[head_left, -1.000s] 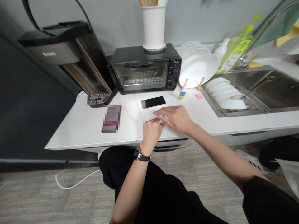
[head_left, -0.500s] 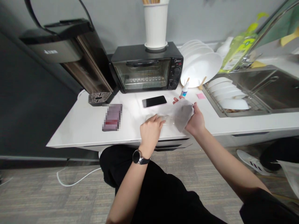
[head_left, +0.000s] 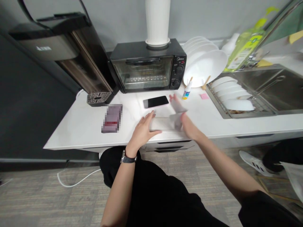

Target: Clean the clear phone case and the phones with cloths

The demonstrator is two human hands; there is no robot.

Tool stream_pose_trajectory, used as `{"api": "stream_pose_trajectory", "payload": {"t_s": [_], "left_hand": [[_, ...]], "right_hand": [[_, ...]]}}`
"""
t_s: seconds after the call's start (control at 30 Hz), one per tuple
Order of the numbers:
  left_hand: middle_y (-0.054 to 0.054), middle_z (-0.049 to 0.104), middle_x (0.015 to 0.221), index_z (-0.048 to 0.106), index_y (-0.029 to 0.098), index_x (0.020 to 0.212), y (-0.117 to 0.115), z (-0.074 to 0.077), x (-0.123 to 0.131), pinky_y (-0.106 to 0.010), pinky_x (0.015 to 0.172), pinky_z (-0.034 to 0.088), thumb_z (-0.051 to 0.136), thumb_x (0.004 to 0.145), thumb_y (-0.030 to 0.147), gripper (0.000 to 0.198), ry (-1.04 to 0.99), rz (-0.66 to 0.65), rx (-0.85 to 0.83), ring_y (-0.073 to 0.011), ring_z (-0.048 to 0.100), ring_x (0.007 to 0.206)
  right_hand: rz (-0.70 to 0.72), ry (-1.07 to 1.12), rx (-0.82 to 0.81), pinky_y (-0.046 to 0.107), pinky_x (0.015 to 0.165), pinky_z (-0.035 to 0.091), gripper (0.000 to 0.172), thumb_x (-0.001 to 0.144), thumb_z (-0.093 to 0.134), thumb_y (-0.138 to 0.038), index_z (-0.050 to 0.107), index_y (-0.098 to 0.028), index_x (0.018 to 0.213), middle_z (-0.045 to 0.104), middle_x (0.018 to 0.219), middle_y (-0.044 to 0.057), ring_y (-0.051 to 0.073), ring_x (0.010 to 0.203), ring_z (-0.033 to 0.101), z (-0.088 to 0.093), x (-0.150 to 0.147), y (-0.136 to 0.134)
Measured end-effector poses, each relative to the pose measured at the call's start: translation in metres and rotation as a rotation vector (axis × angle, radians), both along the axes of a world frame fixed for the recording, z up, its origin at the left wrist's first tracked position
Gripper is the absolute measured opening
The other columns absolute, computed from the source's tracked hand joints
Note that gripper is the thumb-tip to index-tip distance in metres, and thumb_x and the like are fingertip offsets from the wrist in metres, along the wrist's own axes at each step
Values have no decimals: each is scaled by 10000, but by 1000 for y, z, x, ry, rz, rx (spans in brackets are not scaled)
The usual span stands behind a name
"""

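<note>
A thin clear sheet [head_left: 163,124] lies near the front edge of the white counter [head_left: 78,129]. My left hand [head_left: 143,127] grips its left end, fingers stretched over the top and thumb at the near side. My right hand [head_left: 188,126], smeared by motion, is closed on a thin grey film [head_left: 177,108] that rises from the sheet's right end. A black phone [head_left: 155,102] lies face up just behind the sheet.
A black toaster oven [head_left: 146,67] stands at the back with a white holder [head_left: 157,22] on top. A small glue bottle [head_left: 186,92], a pink note [head_left: 203,96], stacked white plates [head_left: 203,64] and a sink rack [head_left: 233,99] are to the right. A dark dispenser [head_left: 71,60] and a dark red packet [head_left: 111,119] are at left. Another person's shoe [head_left: 254,162] is on the floor.
My right hand pulled the grey film up and away to the right, then swung it back toward the sheet. My left hand opened out from a pinch and slid left along the sheet.
</note>
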State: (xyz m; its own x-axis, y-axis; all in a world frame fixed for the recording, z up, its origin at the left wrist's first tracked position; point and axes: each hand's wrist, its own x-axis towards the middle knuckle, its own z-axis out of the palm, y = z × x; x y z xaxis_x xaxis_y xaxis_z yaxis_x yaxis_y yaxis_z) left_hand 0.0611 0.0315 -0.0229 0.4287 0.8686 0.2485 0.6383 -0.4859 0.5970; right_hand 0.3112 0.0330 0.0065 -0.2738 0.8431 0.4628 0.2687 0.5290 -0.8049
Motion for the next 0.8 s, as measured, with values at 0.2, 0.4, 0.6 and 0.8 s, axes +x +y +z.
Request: {"api": "stream_pose_trajectory", "payload": {"t_s": [0.2, 0.4, 0.6, 0.8], "left_hand": [[-124, 608, 1565, 94, 317, 1734, -5, -2, -7, -490, 1211, 439, 828, 850, 220, 1153, -86, -38, -47, -333, 532, 1488], [-139, 622, 1482, 135, 297, 1722, -6, -3, 2, -505, 1153, 484, 912, 817, 345, 1194, -67, 72, 38, -339, 593, 1368], [-146, 617, 1474, 137, 291, 1725, -8, -3, 3, -519, 1118, 517, 909, 827, 343, 1185, -15, 110, 38, -348, 594, 1327], [-148, 636, 1448, 218, 259, 1708, -8, -3, 0, -520, 1128, 510, 929, 802, 342, 1155, -1, 147, 34, -353, 583, 1333]], "right_hand": [[-171, -572, 167, 678, 1315, 246, 725, 1109, 348, -588, 283, -187, 1710, 280, 1767, 180, 346, 1652, 255, -22, -17, -12], [-128, -764, 192, 624, 1263, 399, 597, 1125, 393, -476, 474, -153, 1622, 470, 1675, 167, 352, 1562, 451, -29, 5, -35], [-164, -862, 242, 650, 1323, 255, 993, 1003, 425, -781, 374, -31, 1653, 350, 1720, 233, 394, 1611, 347, -43, -43, -36], [-110, -877, 256, 598, 1294, 352, 935, 1032, 383, -756, 374, -63, 1660, 396, 1706, 201, 345, 1589, 404, -37, -26, -36]]}}
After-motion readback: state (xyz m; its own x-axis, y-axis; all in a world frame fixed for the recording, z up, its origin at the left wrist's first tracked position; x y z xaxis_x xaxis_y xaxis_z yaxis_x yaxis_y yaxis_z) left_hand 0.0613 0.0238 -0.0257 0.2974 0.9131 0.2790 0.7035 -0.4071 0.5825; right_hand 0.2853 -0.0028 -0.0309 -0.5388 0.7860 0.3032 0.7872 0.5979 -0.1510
